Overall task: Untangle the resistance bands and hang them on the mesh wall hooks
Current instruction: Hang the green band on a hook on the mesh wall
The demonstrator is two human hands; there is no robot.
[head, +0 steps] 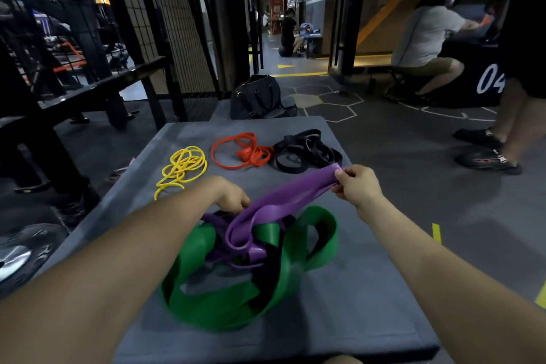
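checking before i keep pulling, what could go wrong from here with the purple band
1. The purple band is still wound through the green band; pulling with the right hand may tighten the knot or drag the whole pile.
2. It is held only by a pinch at its end, so it might slip and snap back.
3. The left hand sits in the tangle, where its fingers could get caught.

Two bare forearms, no sleeves, left hand (232, 196) and right hand (359, 186) ungloved.

Dim gym: a grey mat (369, 289) lies under the hands, a black bag (257, 97) beyond them, a lit corridor (277, 23) farther ahead.
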